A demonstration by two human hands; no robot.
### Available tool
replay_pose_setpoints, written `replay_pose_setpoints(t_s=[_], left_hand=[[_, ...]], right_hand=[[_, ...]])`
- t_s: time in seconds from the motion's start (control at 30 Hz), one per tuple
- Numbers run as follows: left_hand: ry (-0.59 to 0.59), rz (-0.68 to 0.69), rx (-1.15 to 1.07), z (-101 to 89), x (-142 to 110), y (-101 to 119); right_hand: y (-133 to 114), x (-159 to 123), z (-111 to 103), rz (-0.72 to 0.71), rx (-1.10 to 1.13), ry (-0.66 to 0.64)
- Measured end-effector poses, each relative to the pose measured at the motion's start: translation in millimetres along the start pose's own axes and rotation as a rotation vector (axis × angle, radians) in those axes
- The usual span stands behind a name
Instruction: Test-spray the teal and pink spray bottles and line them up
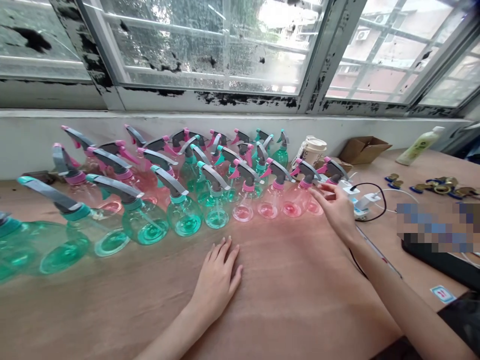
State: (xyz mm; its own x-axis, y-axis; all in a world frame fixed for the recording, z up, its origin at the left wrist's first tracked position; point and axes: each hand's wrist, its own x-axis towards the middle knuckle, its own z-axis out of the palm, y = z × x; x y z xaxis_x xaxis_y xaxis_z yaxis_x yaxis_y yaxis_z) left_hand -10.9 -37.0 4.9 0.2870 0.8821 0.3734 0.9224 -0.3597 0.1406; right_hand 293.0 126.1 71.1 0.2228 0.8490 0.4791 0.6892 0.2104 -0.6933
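Note:
My right hand [335, 205] is closed at the neck of the pink spray bottle [315, 206] at the right end of the front row; the fingers hide part of that neck. My left hand [219, 272] lies palm down on the wooden table [285, 290], fingers stretched out, holding nothing. Just beyond its fingertips stand a green spray bottle [216, 216] and a pink spray bottle [243, 210]. Several clear green and pink spray bottles with grey trigger heads fill rows along the wall, greens at front left, pinks at front right.
White charger plugs [365, 201] with cables sit just right of my right hand. Behind are a lidded paper cup [313, 147] and an open cardboard box [363, 149]. A lotion bottle [420, 146] and several brass-coloured pieces [442, 187] occupy the right side. Windows rise behind.

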Motion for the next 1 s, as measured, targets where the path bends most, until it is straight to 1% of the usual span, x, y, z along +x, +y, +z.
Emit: replay_pose_setpoints(t_s=[0.07, 0.17, 0.23, 0.3, 0.4, 0.5, 0.57, 0.63, 0.67, 0.73, 0.77, 0.8, 0.9, 1.0], left_hand=[[-0.004, 0.004, 0.007, -0.4, 0.2, -0.5], [-0.003, 0.003, 0.006, -0.8, 0.3, -1.1], [-0.004, -0.001, 0.003, -0.8, 0.2, -1.6], [-0.010, -0.005, 0.006, -0.5, 0.1, -2.0], [-0.005, -0.007, 0.006, -0.2, -0.1, -2.2], [0.007, -0.004, -0.002, -0.3, -0.1, -1.9], [0.007, 0.004, -0.003, -0.5, 0.3, -1.5], [0.004, 0.009, -0.003, -0.4, 0.8, -1.2], [0.001, 0.008, -0.004, -0.3, 1.1, -1.0], [-0.003, 0.000, -0.005, 0.2, 1.4, -0.6], [-0.006, -0.002, -0.006, 0.4, 1.4, -0.3], [-0.007, -0.004, -0.009, 0.6, 1.2, -0.1], [-0.005, -0.003, -0.026, 1.2, 0.3, 0.4], [-0.004, -0.012, -0.029, 1.8, -0.6, 0.9]], right_hand=[[2.9, 11.2, 7.6, -0.001, -0.047, -0.042], [0.4, 20.9, 19.3, -0.026, -0.099, -0.138], [-2.9, 21.8, 20.7, -0.049, -0.131, -0.180], [-5.0, 17.7, 15.1, -0.066, -0.166, -0.193], [-5.1, 0.2, -2.4, -0.083, -0.217, -0.189], [-6.2, -31.4, -20.8, -0.121, -0.231, -0.202], [-11.0, -56.5, -30.2, -0.206, -0.201, -0.194], [-19.6, -79.1, -36.8, -0.320, -0.137, -0.230], [-25.0, -88.0, -39.2, -0.367, -0.109, -0.287], [-36.1, -99.2, -42.1, -0.391, -0.028, -0.468], [-41.3, -101.6, -42.8, -0.368, 0.022, -0.536], [-46.1, -102.1, -42.9, -0.332, 0.078, -0.576], [-58.4, -97.1, -40.5, -0.235, 0.258, -0.657], [-73.6, -90.5, -34.7, -0.230, 0.410, -0.842]])
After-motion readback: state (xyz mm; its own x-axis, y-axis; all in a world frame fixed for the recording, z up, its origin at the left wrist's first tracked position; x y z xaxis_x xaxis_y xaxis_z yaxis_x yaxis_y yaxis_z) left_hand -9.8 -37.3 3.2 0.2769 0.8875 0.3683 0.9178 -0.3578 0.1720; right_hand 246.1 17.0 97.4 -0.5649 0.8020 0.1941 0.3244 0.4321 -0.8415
